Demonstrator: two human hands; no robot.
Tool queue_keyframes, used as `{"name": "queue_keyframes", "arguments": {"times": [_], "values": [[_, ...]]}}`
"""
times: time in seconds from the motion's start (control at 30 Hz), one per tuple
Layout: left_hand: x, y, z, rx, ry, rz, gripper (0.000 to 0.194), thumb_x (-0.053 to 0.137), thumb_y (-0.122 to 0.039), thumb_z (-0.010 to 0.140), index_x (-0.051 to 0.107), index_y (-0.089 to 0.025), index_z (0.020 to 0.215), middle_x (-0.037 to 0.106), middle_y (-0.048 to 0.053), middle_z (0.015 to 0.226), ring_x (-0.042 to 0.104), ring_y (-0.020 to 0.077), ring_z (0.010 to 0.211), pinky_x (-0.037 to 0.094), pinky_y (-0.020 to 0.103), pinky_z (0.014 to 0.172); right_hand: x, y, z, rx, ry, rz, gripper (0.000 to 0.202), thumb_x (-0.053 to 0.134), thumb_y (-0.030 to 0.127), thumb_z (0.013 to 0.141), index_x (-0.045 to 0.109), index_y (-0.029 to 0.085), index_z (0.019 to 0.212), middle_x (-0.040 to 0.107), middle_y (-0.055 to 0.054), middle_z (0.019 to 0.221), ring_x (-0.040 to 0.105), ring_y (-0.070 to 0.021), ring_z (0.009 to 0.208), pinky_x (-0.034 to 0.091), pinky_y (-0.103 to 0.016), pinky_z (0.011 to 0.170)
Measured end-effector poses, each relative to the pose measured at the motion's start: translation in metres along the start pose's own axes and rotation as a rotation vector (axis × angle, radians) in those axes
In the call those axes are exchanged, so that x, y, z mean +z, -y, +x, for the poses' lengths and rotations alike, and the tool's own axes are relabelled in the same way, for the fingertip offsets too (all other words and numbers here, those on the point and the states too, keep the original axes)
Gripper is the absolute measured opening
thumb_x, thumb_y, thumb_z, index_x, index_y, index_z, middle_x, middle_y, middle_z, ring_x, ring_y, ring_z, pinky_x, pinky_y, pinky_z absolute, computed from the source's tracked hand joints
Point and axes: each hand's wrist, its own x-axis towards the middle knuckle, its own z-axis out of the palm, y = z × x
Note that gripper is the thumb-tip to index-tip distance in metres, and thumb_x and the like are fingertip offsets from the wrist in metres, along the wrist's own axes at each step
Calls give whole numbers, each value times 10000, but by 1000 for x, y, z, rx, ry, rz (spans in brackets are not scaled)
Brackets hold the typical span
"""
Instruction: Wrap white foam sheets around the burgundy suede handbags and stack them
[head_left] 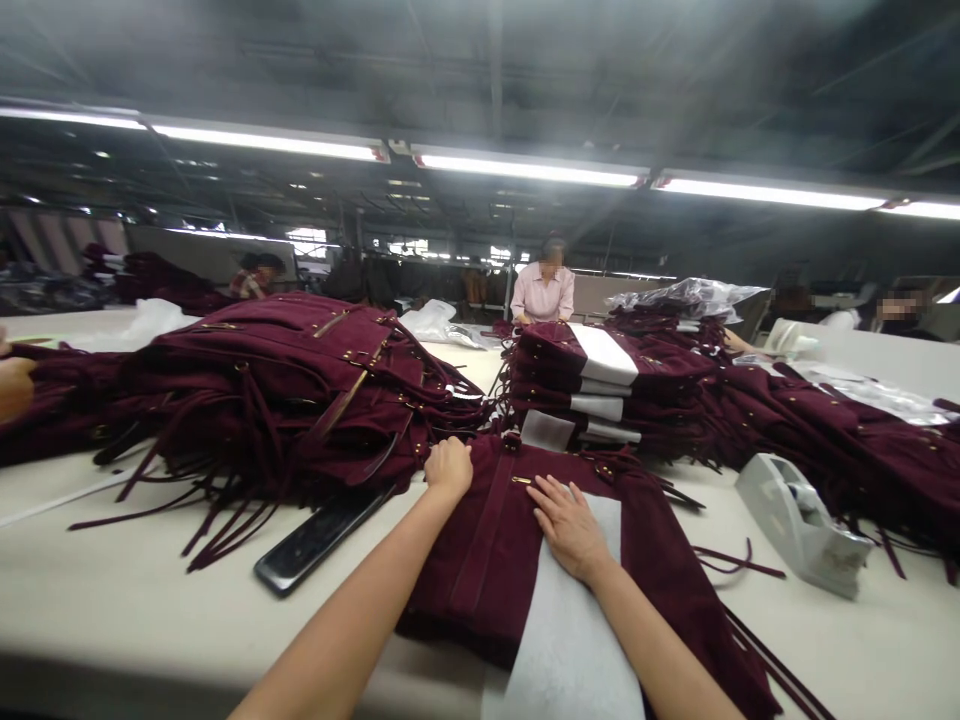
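A maroon bag (480, 530) lies flat at the table's front edge, with a pale grey-white sheet (574, 640) across its right part and hanging toward me. My right hand (568, 522) rests palm down with fingers spread on the sheet's upper end and the bag, beside a small gold zip pull. At the bag's upper left edge, my left hand (448, 468) is closed with its fingers curled under; what it grips there is hidden. Just behind the bag rises a neat stack of maroon bags (540, 375) wrapped with white bands.
Left is a large heap of maroon bags (300, 350) with dangling straps; a black tray-like object (322, 540) lies before it. A grey tape dispenser (802, 520) and more maroon bags (847, 440) are right. A person (544, 290) stands across the table; another's hand (13, 385) shows far left.
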Motion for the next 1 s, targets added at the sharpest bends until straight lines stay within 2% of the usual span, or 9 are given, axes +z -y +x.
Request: {"name": "queue_keyframes", "arguments": {"times": [0.13, 0.3, 0.4, 0.5, 0.6, 0.67, 0.8, 0.9, 1.0], "values": [[35, 28, 9, -60, 19, -208, 258, 540, -358, 956, 649, -124, 961, 682, 47, 925, 660, 179, 872, 535, 385, 840, 0, 2, 1, -3, -9, 1, 438, 352, 287, 999, 468, 281, 1422, 375, 5, 1523, 295, -213, 1422, 178, -502, 1176], [55, 48, 17, -49, 34, -326, 246, 530, -323, 961, 646, -115, 902, 675, 33, 819, 654, 152, 738, 548, 329, 732, 3, 1, 2, 14, -19, 12, 437, 354, 293, 998, 473, 288, 1418, 379, 6, 1521, 301, -211, 1419, 175, -497, 1178], [58, 48, 16, -16, 6, -242, 205, 497, -230, 943, 646, -94, 912, 683, 108, 813, 667, 258, 846, 524, 410, 802, 3, 1, 3, 12, -4, 17, 442, 349, 291, 1001, 456, 297, 1429, 367, 4, 1527, 286, -210, 1426, 163, -501, 1180], [57, 40, 11, 114, -70, -153, 286, 410, -128, 933, 577, -91, 1162, 654, 212, 1087, 589, 331, 1120, 454, 511, 951, 2, 1, 3, 12, 8, 16, 443, 344, 289, 1004, 448, 298, 1435, 355, 5, 1533, 275, -208, 1430, 154, -501, 1182], [57, 35, 8, 331, -100, -95, 424, 337, -48, 922, 524, -157, 1286, 453, 181, 1436, 382, 267, 1370, 341, 473, 1119, 1, 1, 2, 20, 10, 1, 443, 351, 286, 1002, 447, 293, 1434, 355, 12, 1533, 270, -208, 1432, 148, -502, 1184], [60, 35, 8, 452, -65, -59, 457, 324, -30, 915, 533, -174, 1295, 396, 123, 1504, 315, 212, 1418, 303, 412, 1167, 1, 1, 2, 18, 9, -5, 443, 352, 285, 1001, 450, 290, 1433, 356, 13, 1533, 272, -211, 1431, 150, -503, 1182], [70, 43, 13, 550, 65, 17, 446, 311, -155, 966, 449, -86, 1385, 340, 151, 1537, 230, 225, 1457, 239, 420, 1196, 3, 0, 2, 8, 5, -5, 444, 345, 280, 999, 455, 286, 1430, 355, 10, 1533, 276, -219, 1429, 153, -507, 1177], [73, 46, 18, 540, 180, 70, 558, 299, -345, 995, 325, -35, 1458, 228, 188, 1570, 152, 273, 1471, 223, 456, 1187, 4, -1, 3, 3, 5, 1, 445, 348, 278, 997, 458, 288, 1428, 365, 7, 1529, 283, -221, 1426, 151, -508, 1176], [71, 43, 25, 515, 290, 120, 616, 284, -422, 988, 291, -46, 1477, 209, 186, 1571, 151, 283, 1469, 225, 479, 1175, 5, -1, 3, 4, -1, 5, 444, 351, 279, 995, 464, 285, 1424, 372, -5, 1526, 283, -222, 1426, 145, -513, 1177]]}}
